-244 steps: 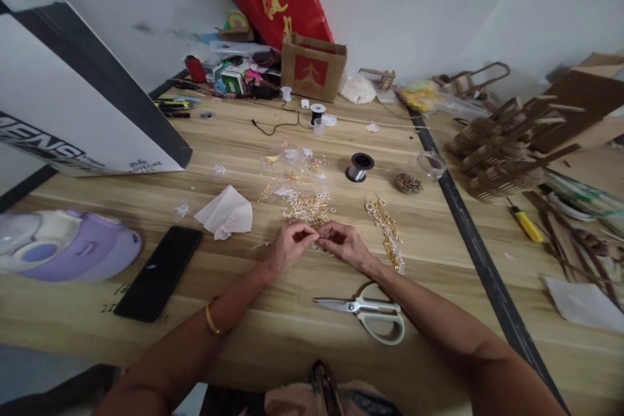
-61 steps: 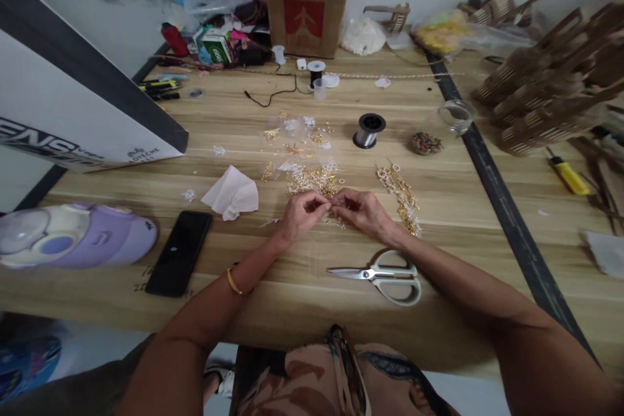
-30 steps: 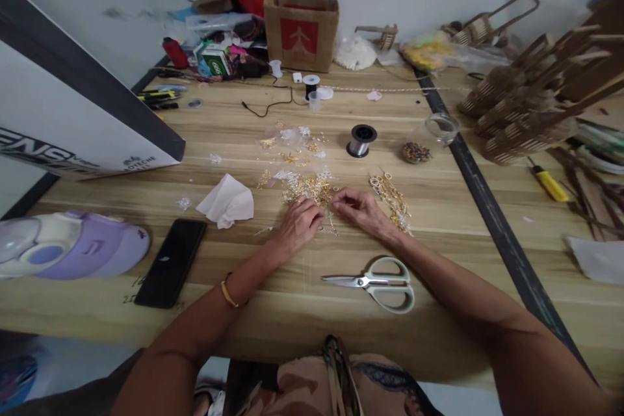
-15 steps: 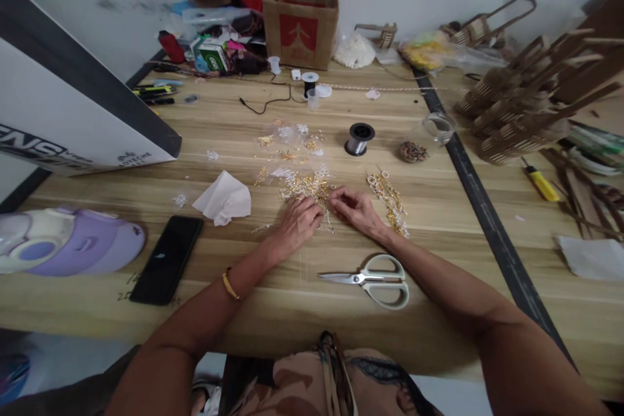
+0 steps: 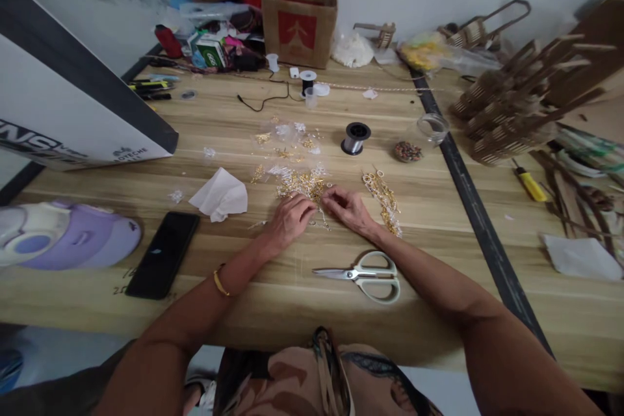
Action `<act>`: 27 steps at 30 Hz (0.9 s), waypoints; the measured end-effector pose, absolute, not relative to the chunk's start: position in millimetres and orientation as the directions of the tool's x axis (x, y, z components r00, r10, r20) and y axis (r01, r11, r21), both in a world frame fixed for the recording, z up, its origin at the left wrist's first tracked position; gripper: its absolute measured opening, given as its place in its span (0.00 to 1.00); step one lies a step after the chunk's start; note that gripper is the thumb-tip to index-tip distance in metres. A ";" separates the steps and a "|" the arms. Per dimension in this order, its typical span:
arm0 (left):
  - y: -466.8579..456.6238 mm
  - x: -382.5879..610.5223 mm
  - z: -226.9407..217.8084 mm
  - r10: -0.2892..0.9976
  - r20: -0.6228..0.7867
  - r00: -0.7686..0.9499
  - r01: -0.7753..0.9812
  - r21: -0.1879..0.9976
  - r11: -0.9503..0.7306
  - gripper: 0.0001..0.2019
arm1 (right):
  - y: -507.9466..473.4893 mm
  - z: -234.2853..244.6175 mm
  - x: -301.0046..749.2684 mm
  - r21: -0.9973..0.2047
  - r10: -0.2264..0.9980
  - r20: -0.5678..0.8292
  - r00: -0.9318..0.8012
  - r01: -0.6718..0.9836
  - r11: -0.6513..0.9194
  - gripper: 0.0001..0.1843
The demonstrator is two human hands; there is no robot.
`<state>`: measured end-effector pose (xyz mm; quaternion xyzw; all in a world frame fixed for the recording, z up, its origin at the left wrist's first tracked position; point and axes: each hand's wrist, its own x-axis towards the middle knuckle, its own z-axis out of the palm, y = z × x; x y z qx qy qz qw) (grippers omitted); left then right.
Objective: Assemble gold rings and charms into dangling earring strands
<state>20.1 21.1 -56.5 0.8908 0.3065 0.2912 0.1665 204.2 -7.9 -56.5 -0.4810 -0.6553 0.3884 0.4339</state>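
Observation:
My left hand point(image 5: 291, 218) rests on the wooden table point(image 5: 302, 312) with its fingers curled at the near edge of a pile of small gold findings point(image 5: 303, 185). My right hand point(image 5: 345, 205) lies just to its right, fingertips pinched together on something tiny that I cannot make out. A row of gold rings and chain pieces point(image 5: 383, 201) lies right of my right hand. White-handled scissors point(image 5: 364, 274) lie shut on the table, nearer to me than my hands.
A spool of clear thread point(image 5: 355, 138), a bead dish point(image 5: 408, 151) and a glass jar point(image 5: 432, 127) stand beyond the hands. A crumpled tissue point(image 5: 219, 196), black phone point(image 5: 162, 255), purple bottle point(image 5: 63, 242) and a large white box point(image 5: 68, 110) lie left. Woven baskets point(image 5: 511, 110) sit right.
Both hands, held together just above the table two seconds ago, have come down onto it beside the gold pile. The camera view has drifted slightly.

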 end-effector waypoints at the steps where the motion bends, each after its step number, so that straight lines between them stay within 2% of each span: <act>1: 21.6 19.3 -57.6 0.648 0.431 0.628 0.441 0.489 -0.753 0.05 | -8.5 -55.9 204.0 -0.919 0.964 0.198 -0.179 0.308 0.246 0.13; 8: 23.9 20.8 -60.6 0.678 0.481 0.555 0.392 0.568 -0.724 0.06 | -10.3 -54.3 203.8 -0.917 0.918 0.142 -0.370 0.301 0.263 0.13; 11: 22.8 23.5 -57.3 0.697 0.477 0.536 0.375 0.605 -0.703 0.06 | -9.9 -53.6 204.3 -0.925 0.912 0.131 -0.388 0.283 0.253 0.14; 15: 21.8 24.5 -53.3 0.744 0.441 0.502 0.344 0.687 -0.640 0.05 | -10.5 -53.7 204.4 -0.968 0.916 0.097 -0.389 0.179 0.178 0.16; 18: 22.4 23.3 -53.7 0.808 0.362 0.465 0.324 0.780 -0.536 0.04 | -11.5 -54.7 204.7 -0.986 0.924 0.079 -0.375 0.109 0.129 0.16; 22: 23.3 21.8 -57.0 0.881 0.187 0.435 0.238 0.920 -0.313 0.05 | -12.9 -55.4 205.3 -0.992 0.938 0.068 -0.340 0.076 0.099 0.15; 27: 22.0 23.3 -55.3 0.873 -0.052 0.484 0.082 0.997 0.013 0.09 | -15.1 -55.8 205.2 -0.989 0.947 0.071 -0.315 0.104 0.108 0.15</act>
